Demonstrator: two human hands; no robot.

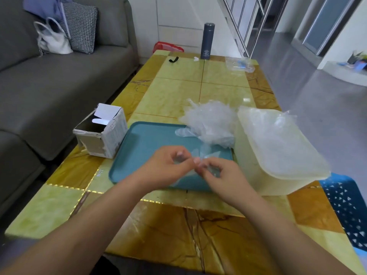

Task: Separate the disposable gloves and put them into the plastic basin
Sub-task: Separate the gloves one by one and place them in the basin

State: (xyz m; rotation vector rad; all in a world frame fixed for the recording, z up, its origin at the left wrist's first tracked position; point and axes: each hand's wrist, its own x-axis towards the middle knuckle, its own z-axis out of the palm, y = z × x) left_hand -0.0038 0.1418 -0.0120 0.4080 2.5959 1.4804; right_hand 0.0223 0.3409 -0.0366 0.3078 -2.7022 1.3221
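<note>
Head view, the only view:

- 2 hands in frame, both over the near right part of 1 teal tray (143, 147). The left hand (166, 165) and right hand (220, 175) have curled fingers, and their fingertips meet in the middle.
- Both pinch the same clear glove (200, 153). The film bunches between the fingertips and fans out just beyond them. It looks like 1 glove, but thin film could hide a second layer, so I can't tell.
- 1 loose glove pile (210, 124) sits beyond the fingertips, straddling the tray's far right edge. The pieces overlap, so they can't be counted.
- 1 plastic basin (252, 165) is just right of the right hand's fingers, translucent cream and open-topped. Crumpled clear film (284, 124) lies inside toward the far corner, count unreadable.
- 1 torn cardboard box (103, 130) is left of the left hand's fingers, beside the tray, with its flaps up.
- Everything stands on 1 yellow-and-amber tiled table (178, 225).
- Far beyond the fingers at the table's other end are 1 dark flask (207, 41) standing upright, 1 small black item (173, 59) and 1 clear bag (239, 64) with something blue in it.
- Far left of the fingers is 1 grey sofa (59, 80) carrying 1 white handbag (53, 40) and 1 checked cushion (81, 26).
</note>
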